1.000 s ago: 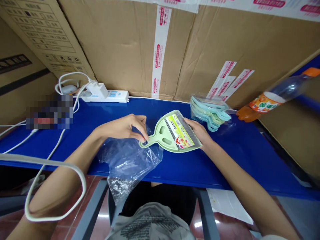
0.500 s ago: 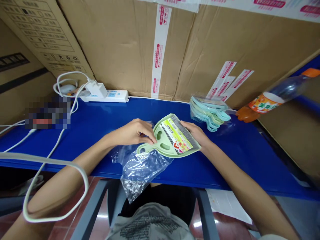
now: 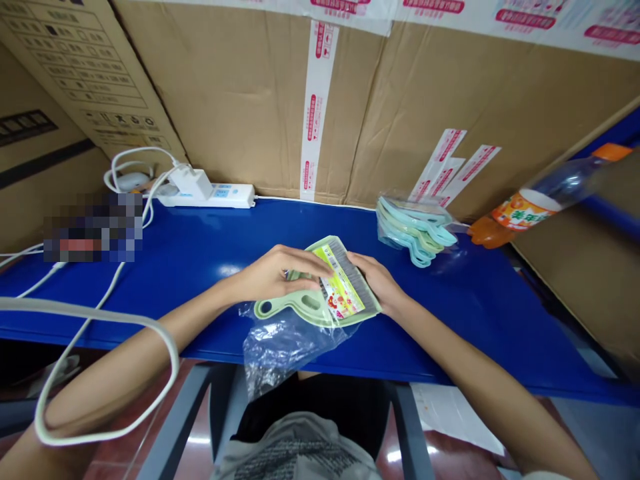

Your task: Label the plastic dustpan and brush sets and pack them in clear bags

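Grip of the right hand (image 3: pixel 377 283) is closed on the bristle-side edge of one pale green plastic dustpan-and-brush set (image 3: pixel 320 312), thumb above, the other fingers hidden below. Grip of the left hand (image 3: pixel 283 272) is half open: thumb and forefinger stand a little apart over the yellow printed label (image 3: pixel 345 288); whether they pinch anything, I cannot tell.

In my judgement, the left contact is the weak point. If the right grip loosens, the set could turn or slide, because its handle (image 3: pixel 280 303), pointing to 8 o'clock, has no fingers around it. A too strong pull by the left fingers could crease the label or put the grey-bristled brush (image 3: pixel 357 279) crooked. Also the crumpled clear plastic bag (image 3: pixel 287 350), at 7 o'clock and partly beneath the set, hangs over the near edge of the blue desk (image 3: pixel 450 320) and could slip down if dragged.

Seen from the set, which is between the hands, the right grip is at 3 o'clock and the left at 9 o'clock, reaching across its upper face. Farther out, at 2 o'clock, lies one clear-wrapped pile of light blue and green plastic sets (image 3: pixel 417 230), well apart from both hands.
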Available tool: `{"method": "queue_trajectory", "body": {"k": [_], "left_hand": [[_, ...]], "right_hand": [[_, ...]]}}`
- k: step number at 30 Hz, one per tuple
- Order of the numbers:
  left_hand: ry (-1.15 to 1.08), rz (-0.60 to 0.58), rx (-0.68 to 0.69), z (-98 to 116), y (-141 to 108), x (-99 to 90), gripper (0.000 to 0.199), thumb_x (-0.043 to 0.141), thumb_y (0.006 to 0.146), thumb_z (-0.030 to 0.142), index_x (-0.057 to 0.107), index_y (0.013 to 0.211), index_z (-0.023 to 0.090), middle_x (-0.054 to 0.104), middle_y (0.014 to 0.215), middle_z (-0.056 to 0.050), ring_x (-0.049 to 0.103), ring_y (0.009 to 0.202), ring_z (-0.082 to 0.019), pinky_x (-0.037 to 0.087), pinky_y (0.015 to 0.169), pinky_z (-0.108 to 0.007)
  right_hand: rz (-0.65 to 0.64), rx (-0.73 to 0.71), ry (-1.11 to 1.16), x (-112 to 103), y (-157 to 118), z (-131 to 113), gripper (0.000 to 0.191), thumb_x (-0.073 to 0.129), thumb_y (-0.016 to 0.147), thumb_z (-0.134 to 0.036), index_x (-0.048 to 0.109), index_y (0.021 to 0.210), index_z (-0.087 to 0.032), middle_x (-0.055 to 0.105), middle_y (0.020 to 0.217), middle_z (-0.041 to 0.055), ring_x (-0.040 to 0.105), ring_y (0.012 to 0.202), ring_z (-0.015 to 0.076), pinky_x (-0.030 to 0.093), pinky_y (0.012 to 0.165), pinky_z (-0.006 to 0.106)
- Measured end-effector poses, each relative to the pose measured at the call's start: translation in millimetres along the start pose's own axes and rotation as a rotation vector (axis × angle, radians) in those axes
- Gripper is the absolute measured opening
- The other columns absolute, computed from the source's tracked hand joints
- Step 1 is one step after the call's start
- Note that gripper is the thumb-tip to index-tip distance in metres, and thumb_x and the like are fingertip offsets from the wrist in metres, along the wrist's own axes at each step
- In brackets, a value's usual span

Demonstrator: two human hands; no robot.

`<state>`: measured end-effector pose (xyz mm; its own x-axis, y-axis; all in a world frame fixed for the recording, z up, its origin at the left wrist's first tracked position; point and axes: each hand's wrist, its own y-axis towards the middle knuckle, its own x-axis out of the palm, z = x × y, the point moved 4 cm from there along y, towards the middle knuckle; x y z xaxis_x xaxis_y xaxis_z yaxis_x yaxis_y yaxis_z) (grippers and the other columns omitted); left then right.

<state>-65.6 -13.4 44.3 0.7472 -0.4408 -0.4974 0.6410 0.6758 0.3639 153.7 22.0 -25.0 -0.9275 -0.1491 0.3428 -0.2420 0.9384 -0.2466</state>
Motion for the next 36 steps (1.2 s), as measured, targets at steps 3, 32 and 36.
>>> {"method": "queue_trajectory", "body": {"k": [3, 32, 36], "left_hand": [[0.095, 0.274, -0.037, 1.3, -4.2, -29.4, 0.024, 0.078, 0.099, 0.037, 0.085, 0.12, 0.028, 0.079, 0.135, -0.009, 0.071, 0.13, -0.03, 0.053, 0.116, -0.047], [-0.866, 0.532, -0.559, -60.6, -10.0, -47.8, 0.033, 0.064, 0.104, 0.013, 0.075, 0.134, 0.009, 0.08, 0.108, -0.014, 0.079, 0.096, -0.021, 0.067, 0.101, -0.04], [-0.844, 0.548, -0.556, -63.3, -9.1, -42.1, 0.039, 0.069, 0.098, 0.005, 0.076, 0.136, 0.011, 0.079, 0.101, -0.01, 0.08, 0.087, -0.018, 0.069, 0.092, -0.033]], "right_hand": [[0.038, 0.079, 0.009, -2.4, 1.3, 0.9, 0.017, 0.086, 0.085, -0.036, 0.084, 0.095, -0.022, 0.085, 0.086, 0.0048, 0.082, 0.079, 0.0259, 0.065, 0.075, 0.034], [0.158, -0.16, 0.18, -20.0, 13.5, -13.9, 0.03, 0.087, 0.083, -0.046, 0.071, 0.1, -0.026, 0.085, 0.106, 0.0045, 0.079, 0.115, 0.0325, 0.068, 0.096, 0.048], [0.152, -0.158, 0.198, -17.7, 12.7, -13.4, 0.027, 0.085, 0.085, -0.043, 0.071, 0.101, -0.026, 0.085, 0.106, 0.005, 0.08, 0.114, 0.0321, 0.068, 0.095, 0.047]]}}
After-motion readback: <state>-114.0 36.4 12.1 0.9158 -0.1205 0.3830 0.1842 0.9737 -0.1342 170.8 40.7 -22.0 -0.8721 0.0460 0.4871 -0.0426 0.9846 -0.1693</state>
